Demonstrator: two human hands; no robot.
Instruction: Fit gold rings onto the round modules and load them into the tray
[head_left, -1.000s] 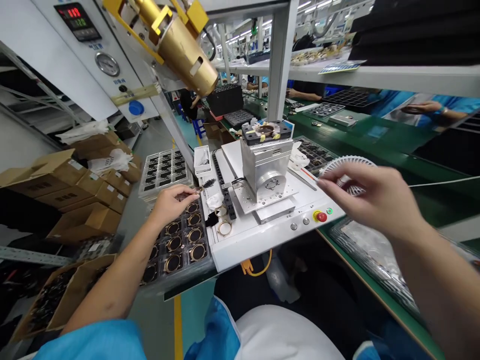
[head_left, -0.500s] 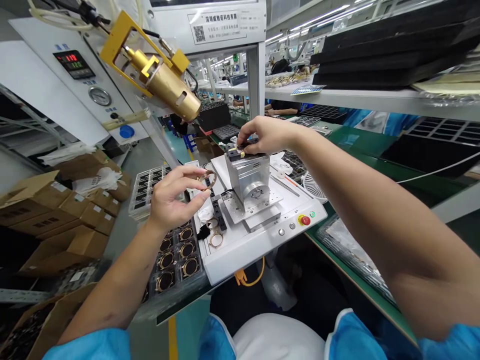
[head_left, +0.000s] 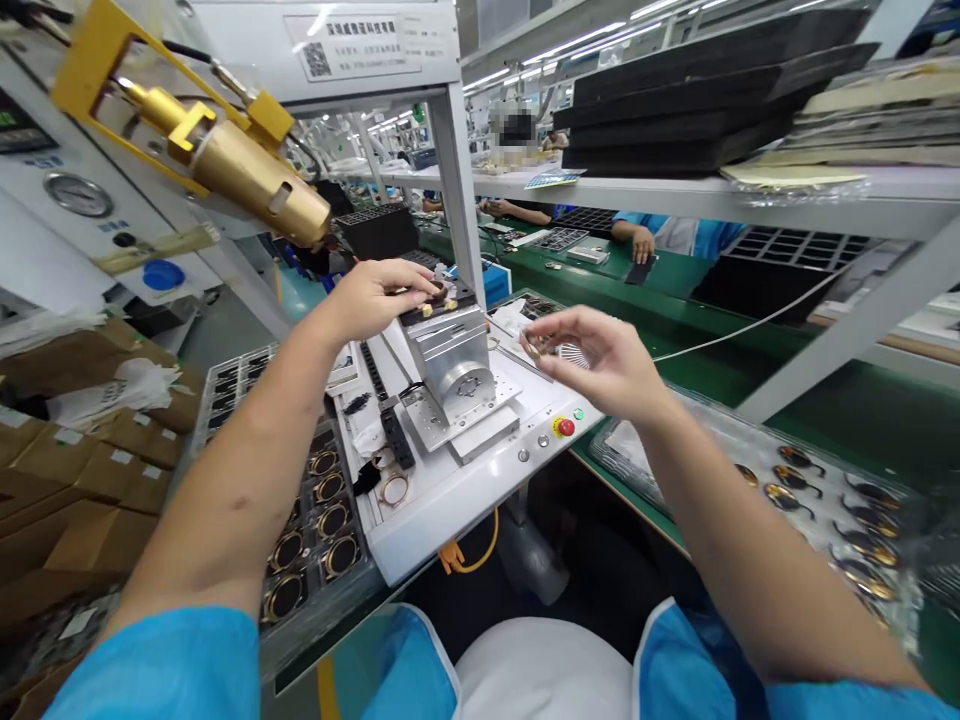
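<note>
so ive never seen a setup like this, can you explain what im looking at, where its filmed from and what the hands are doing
There is no robot here: these are a person's two bare hands, seen by a camera on their head, looking forward and down.

The left hand has its fingertips at a small ring-shaped part on top of a silver metal block; whether it grips or merely touches it is hard to tell. The right hand pinches another small part.

The block stands on a white machine base with a red button at the front. A gold cylinder hangs tilted at upper left. Gold-rimmed round parts lie in rows left of the base.
</note>
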